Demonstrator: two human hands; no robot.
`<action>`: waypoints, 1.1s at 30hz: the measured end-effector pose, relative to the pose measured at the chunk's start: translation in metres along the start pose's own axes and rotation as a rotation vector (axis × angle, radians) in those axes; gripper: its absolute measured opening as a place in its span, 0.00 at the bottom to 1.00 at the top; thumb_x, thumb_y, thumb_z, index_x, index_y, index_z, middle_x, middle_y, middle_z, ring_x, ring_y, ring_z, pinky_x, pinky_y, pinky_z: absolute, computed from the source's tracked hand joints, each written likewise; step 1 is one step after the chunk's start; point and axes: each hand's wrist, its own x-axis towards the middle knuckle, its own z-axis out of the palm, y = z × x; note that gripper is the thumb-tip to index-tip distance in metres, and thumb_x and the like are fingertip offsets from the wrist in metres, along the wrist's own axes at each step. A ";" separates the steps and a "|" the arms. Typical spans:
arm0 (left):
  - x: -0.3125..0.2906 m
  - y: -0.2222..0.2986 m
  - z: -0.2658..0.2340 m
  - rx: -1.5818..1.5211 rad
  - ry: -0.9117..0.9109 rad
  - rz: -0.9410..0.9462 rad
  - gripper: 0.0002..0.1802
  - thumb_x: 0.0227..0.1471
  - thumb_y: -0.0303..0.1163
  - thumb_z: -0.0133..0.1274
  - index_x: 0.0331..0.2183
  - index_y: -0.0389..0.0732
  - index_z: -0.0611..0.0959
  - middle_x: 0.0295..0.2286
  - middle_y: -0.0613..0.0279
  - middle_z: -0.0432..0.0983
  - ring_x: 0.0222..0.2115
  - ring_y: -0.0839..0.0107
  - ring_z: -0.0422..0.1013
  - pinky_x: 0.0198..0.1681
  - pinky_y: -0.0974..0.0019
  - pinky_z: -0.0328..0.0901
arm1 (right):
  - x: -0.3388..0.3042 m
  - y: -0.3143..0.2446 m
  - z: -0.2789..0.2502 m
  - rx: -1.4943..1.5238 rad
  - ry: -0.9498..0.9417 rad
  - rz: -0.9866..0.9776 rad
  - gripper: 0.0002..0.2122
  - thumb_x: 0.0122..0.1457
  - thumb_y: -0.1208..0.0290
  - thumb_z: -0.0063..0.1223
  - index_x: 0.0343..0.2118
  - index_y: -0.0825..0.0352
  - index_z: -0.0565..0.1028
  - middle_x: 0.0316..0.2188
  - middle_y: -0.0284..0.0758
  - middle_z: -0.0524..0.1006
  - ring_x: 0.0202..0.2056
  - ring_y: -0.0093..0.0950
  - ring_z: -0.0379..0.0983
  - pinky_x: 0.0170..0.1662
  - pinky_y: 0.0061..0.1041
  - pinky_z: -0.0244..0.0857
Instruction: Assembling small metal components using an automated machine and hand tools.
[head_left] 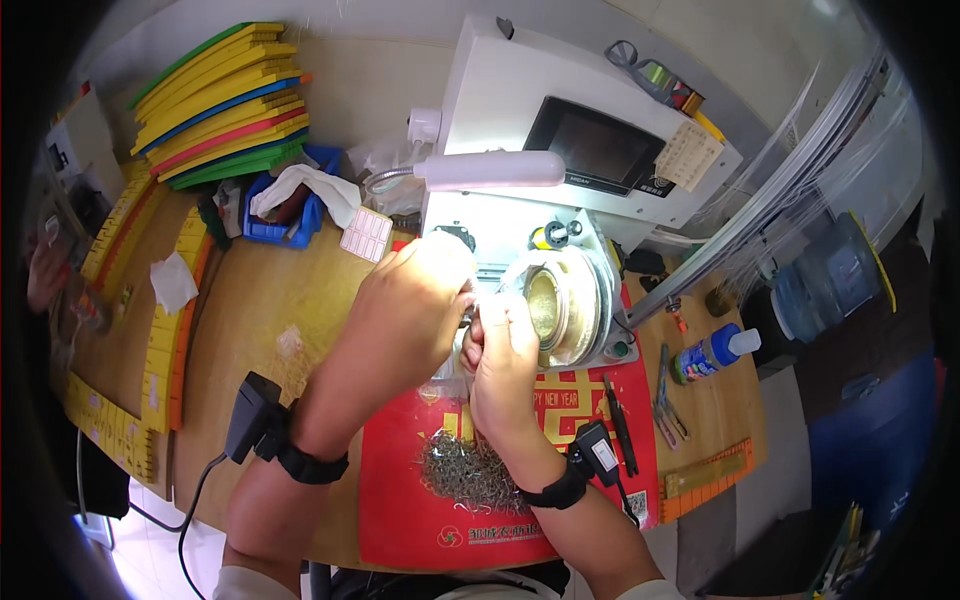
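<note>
My left hand point(420, 295) and my right hand point(503, 355) are close together in the bright light at the front of a white benchtop machine point(478, 120). The fingers of both are closed in a pinch. Whatever they hold is too small and washed out by glare to name. Right beside my right hand is a round, gold-coloured reel or bowl point(543, 308) on the machine. Below my hands, a heap of small, thin metal pieces point(465, 475) lies on a red printed sheet point(400, 510).
A lamp point(495, 170) hangs over my hands, before a dark screen point(590, 145). Right: a slim black tool point(620, 425), pliers-like tool point(664, 395), blue-capped bottle point(710, 355). Left: stacked coloured foam strips point(225, 110), a blue bin point(270, 228). Another person's hand point(47, 268) shows far left.
</note>
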 end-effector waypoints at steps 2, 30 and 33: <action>0.000 0.003 0.000 0.042 0.014 0.042 0.08 0.50 0.24 0.60 0.34 0.32 0.80 0.35 0.46 0.76 0.37 0.47 0.73 0.42 0.52 0.68 | 0.006 0.006 -0.004 -0.056 -0.001 -0.036 0.09 0.72 0.65 0.47 0.35 0.62 0.69 0.22 0.23 0.64 0.20 0.12 0.57 0.23 0.16 0.51; -0.055 -0.045 0.007 0.088 -0.407 -0.341 0.21 0.55 0.48 0.62 0.33 0.37 0.84 0.28 0.51 0.71 0.30 0.50 0.70 0.35 0.51 0.65 | 0.000 -0.003 -0.004 -0.198 0.023 -0.068 0.09 0.72 0.67 0.45 0.40 0.70 0.69 0.29 0.34 0.75 0.30 0.18 0.69 0.34 0.23 0.64; -0.065 -0.050 0.006 0.090 -0.423 -0.405 0.21 0.55 0.47 0.62 0.33 0.37 0.84 0.28 0.51 0.71 0.29 0.51 0.70 0.34 0.53 0.64 | -0.023 -0.013 -0.016 -0.108 -0.101 0.109 0.08 0.71 0.69 0.47 0.39 0.69 0.70 0.26 0.27 0.70 0.26 0.14 0.63 0.29 0.20 0.59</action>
